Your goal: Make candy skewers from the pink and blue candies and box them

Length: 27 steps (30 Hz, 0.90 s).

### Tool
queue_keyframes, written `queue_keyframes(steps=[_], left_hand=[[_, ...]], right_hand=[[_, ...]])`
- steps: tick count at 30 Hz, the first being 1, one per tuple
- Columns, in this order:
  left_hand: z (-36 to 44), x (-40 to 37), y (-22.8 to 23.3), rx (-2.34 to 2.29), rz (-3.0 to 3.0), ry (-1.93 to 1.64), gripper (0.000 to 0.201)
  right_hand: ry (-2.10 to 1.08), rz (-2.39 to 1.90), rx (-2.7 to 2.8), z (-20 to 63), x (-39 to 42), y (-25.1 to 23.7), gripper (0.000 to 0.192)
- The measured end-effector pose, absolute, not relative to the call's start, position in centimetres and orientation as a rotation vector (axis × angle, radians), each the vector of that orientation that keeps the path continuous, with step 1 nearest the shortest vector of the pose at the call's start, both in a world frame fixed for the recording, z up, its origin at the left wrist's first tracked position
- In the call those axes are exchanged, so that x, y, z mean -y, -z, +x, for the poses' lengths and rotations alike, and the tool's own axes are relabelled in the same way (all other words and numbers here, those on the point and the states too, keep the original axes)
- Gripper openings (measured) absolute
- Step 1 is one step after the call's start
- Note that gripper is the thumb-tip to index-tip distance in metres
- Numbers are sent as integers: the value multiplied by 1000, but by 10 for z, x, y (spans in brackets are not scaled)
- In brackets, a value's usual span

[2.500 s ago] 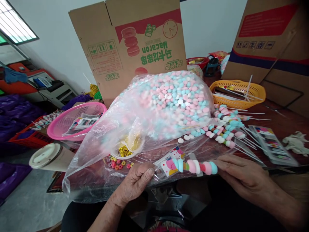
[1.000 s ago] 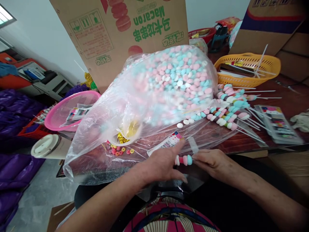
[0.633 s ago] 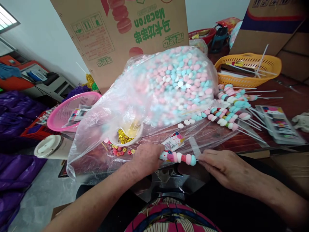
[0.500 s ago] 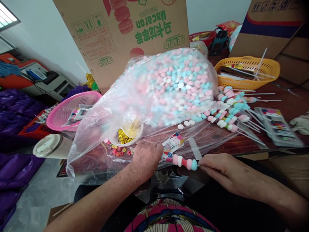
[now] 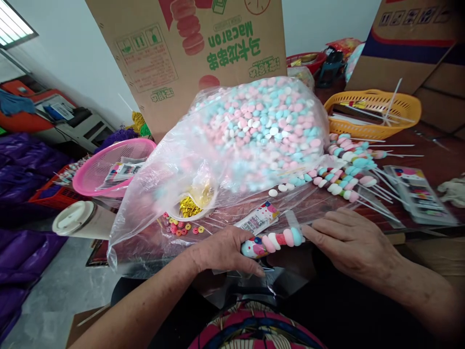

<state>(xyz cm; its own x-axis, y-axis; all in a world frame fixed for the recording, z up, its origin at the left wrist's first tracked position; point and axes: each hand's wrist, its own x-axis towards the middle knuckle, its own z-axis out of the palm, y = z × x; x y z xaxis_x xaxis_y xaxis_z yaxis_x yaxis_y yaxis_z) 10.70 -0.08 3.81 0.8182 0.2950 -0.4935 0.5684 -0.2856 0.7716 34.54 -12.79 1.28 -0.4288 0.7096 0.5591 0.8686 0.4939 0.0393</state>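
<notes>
Hands meet at the near edge of the dark wooden counter [image 5: 428, 167]: our left hand [image 5: 223, 249] is closed around the printed end of a pink, white and blue marshmallow skewer [image 5: 278, 240], and our right hand [image 5: 350, 240] pinches its other end. We judge this the sleeving step, with the clear wrapper going over the sweets. Next calls for a steady pull along the stick. Behind lie the big clear plastic bag of pastel marshmallows [image 5: 261, 131], finished skewers [image 5: 345, 172], and a pink mesh basket [image 5: 109, 167].
</notes>
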Motion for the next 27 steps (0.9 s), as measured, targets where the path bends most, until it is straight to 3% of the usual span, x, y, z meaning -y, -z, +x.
queue_keyframes(steps=[8,17,27], left_hand=[[105,-5,-31,-689,1451,252,31],[115,2,-45,-598,2062,226,24],[133,11,-30,-637,2146,330,29]], right_hand=[[254,-1268,2311,343,137,-15,24],[170,-1267,2290,338,135,-20,24],[-121,-1338,2295,310,119,-17,26]])
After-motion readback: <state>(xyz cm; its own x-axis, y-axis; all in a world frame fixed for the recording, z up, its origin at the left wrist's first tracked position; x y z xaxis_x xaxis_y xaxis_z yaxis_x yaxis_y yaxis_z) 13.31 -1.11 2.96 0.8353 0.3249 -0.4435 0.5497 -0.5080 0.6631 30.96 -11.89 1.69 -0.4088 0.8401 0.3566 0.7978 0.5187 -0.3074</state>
